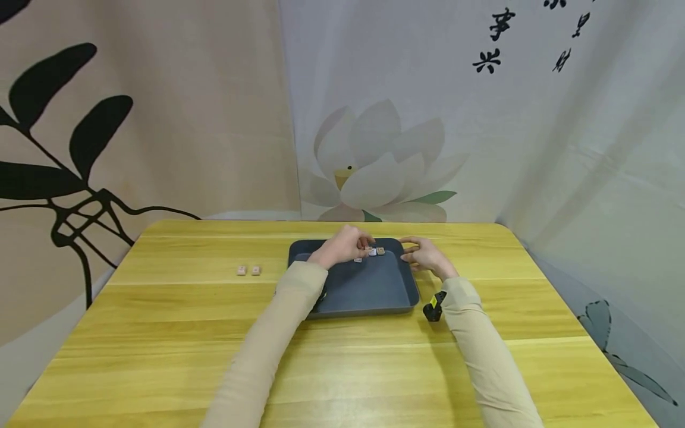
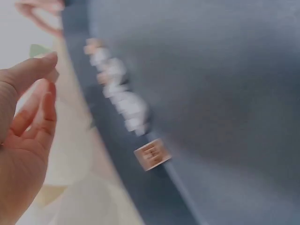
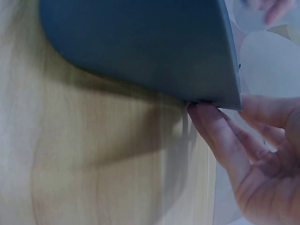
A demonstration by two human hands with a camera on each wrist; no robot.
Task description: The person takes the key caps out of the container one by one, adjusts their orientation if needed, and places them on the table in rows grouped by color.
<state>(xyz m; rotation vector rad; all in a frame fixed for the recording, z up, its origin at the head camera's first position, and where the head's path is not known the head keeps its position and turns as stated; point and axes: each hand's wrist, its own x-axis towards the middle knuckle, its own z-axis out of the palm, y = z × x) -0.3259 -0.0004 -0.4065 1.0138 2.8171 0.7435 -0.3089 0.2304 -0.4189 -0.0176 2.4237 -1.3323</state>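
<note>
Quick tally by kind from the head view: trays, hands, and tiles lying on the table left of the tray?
Tray: 1
Hands, left hand and right hand: 2
Tiles on the table, left of the tray: 2
Total: 5
Tiles in the tray are left out.

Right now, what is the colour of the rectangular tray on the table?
The rectangular tray is dark blue-grey; its colour shows best in the head view.

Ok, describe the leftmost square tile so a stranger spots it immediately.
On the yellow wood-grain table, find the dark rectangular tray. Left of it, the leftmost square tile lies on the wood, farther from the tray than the similar tile beside it.
</note>
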